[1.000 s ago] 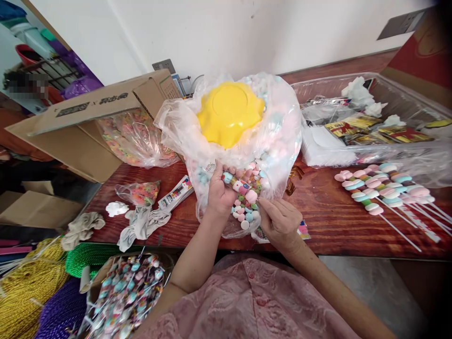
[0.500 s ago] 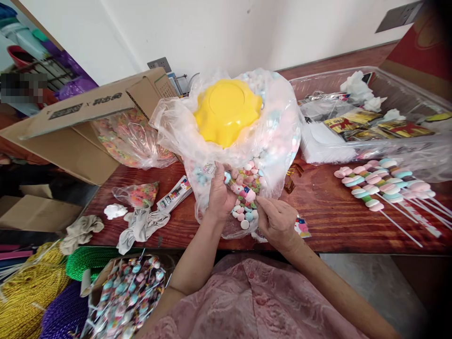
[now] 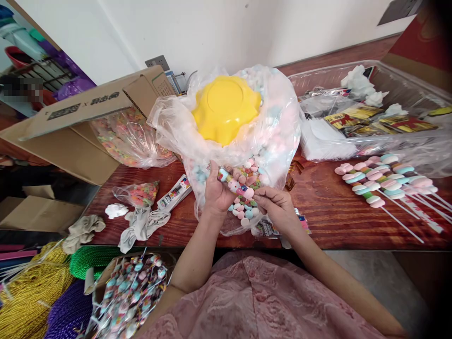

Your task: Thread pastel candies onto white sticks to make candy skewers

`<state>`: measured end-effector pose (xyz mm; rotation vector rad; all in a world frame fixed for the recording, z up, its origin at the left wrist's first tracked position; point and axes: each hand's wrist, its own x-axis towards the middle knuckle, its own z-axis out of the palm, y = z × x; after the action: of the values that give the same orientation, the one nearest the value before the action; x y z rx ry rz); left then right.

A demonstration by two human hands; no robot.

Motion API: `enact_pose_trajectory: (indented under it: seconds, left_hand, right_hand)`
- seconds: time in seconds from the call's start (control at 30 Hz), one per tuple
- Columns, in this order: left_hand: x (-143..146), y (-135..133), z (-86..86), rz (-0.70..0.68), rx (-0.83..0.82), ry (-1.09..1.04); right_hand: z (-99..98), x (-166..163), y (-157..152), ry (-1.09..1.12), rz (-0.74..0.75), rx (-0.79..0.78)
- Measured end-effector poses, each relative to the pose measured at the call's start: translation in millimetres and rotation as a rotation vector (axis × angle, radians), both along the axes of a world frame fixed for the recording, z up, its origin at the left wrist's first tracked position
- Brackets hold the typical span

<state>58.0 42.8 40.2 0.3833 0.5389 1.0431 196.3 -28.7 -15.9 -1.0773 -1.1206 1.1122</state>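
My left hand [image 3: 216,193] is closed around a marshmallow skewer [image 3: 236,185] in a clear printed wrapper, held slantwise above the bag. My right hand [image 3: 277,207] pinches thumb and forefinger together at the skewer's lower right end. What exactly lies in that pinch is too small to make out. Beneath the skewer, loose pink, white and blue marshmallows [image 3: 244,214] lie with gummy candies on clear plastic. Behind them stands a big plastic bag of marshmallows [image 3: 278,117] with an upturned yellow bowl [image 3: 226,108] on it. Flat printed wrappers [image 3: 264,228] are by my right wrist.
Unwrapped marshmallow skewers [image 3: 383,181] lie at the right of the wooden table [image 3: 325,212]. Behind them is a clear plastic bin [image 3: 374,146] with packets. Left are a cardboard box [image 3: 88,106], a small gummy bag [image 3: 139,193] and a cloth [image 3: 144,223]. Wrapped skewers [image 3: 129,287] fill a box below.
My right hand has lifted slightly and its fingers are now drawn up into a finer pinch at the skewer's end. My left hand's fingers show less around the wrapper.
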Motion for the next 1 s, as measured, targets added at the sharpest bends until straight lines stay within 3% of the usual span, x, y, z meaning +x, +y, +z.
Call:
enact_pose_trajectory:
  seconds: [0.13,0.23,0.37,0.47,0.6,0.77,1.0]
  left_hand:
    - [2.0,-3.3,-1.8,0.011,0.025,0.060]
    - [2.3,-3.3,-3.6,0.022,0.087,0.125]
    - [2.6,1.6,-5.6,0.051,0.103,0.222]
    - [3.7,7.1,-5.4,0.070,0.026,0.198]
    - [3.2,12.5,-3.7,0.039,-0.080,0.137]
    - [3.7,10.5,-5.3,0.071,-0.068,0.130]
    - [16.2,-10.8,-12.3,0.153,0.077,0.188]
  right_hand:
    - [3.0,4.3,2.0,0.204,0.079,-0.133]
    - [6.5,5.0,-3.0,0.121,0.050,-0.095]
    - [6.7,3.7,-14.0,-0.403,-0.143,0.263]
    - [0.2,4.9,-16.0,-0.836,-0.299,0.577]
    - [-9.0,10.3,-10.9,-1.142,-0.448,0.754]
    - [-13.2,13.2,-7.9,-1.180,-0.451,0.820]
    - [-14.6,-5.3,-12.8,-1.141,-0.394,0.724]
